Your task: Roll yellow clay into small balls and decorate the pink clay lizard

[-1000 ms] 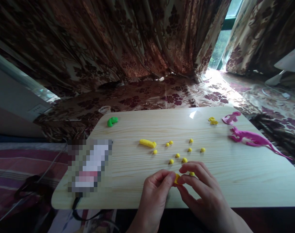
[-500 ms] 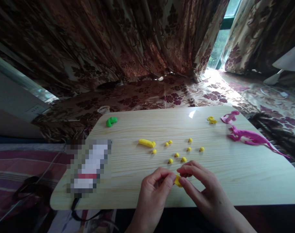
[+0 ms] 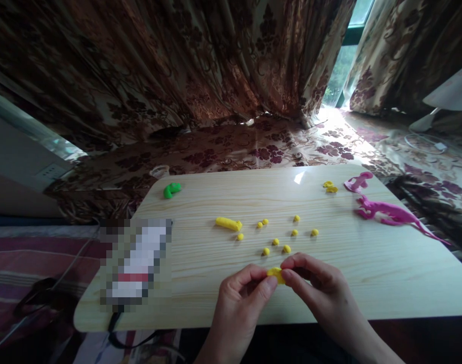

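Note:
A flattened piece of yellow modelling clay [image 3: 276,274] is held between both hands above the front of the table. My left hand [image 3: 243,298] pinches its left end with thumb and forefinger. My right hand [image 3: 317,283] grips the right end between thumb and fingertips. Just beyond the hands lie several small yellow clay balls [image 3: 287,249], scattered over the tabletop. A thick yellow clay roll [image 3: 228,224] rests to the left of them, with one ball close by its right end.
Green clay [image 3: 172,190] lies at the table's back left. Thin yellow pieces [image 3: 330,187] and long pink clay [image 3: 393,211] are at the right. A blurred-out object with a strap [image 3: 135,263] occupies the left side of the wooden table [image 3: 200,293]. Patterned curtains [image 3: 215,65] hang behind.
The fingers of my right hand have closed onto the yellow clay, which now shows wider and flatter between the hands. The view has shifted slightly; the pieces on the table stay put.

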A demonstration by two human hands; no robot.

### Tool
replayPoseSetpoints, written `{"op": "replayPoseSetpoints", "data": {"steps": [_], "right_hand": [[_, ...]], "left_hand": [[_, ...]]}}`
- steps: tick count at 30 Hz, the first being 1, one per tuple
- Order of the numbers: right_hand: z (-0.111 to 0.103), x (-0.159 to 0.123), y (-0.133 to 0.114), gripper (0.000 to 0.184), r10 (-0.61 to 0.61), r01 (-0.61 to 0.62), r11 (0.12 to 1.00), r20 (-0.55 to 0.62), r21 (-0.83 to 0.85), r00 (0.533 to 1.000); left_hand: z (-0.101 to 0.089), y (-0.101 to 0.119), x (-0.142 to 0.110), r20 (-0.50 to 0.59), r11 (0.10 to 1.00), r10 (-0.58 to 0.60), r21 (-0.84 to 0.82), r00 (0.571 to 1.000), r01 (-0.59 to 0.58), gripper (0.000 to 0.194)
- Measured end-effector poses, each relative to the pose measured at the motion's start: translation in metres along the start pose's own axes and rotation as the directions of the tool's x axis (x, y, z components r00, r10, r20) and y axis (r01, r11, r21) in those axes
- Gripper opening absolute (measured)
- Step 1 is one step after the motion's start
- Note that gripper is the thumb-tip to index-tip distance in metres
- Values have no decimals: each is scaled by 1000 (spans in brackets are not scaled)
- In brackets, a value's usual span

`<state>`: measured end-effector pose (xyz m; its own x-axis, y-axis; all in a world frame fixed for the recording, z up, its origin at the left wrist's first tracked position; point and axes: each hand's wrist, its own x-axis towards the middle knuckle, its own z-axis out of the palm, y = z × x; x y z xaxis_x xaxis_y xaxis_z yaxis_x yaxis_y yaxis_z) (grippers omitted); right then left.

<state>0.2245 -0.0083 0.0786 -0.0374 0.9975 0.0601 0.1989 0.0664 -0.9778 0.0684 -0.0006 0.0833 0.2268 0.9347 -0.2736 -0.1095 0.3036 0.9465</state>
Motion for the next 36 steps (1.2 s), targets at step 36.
{"op": "replayPoseSetpoints", "data": {"steps": [36], "right_hand": [[41,-12,21,22,-107,258,625,246,-737,963]], "left_hand": [[-51,-48,-23,193,434,470,799,862,-416,20]]}}
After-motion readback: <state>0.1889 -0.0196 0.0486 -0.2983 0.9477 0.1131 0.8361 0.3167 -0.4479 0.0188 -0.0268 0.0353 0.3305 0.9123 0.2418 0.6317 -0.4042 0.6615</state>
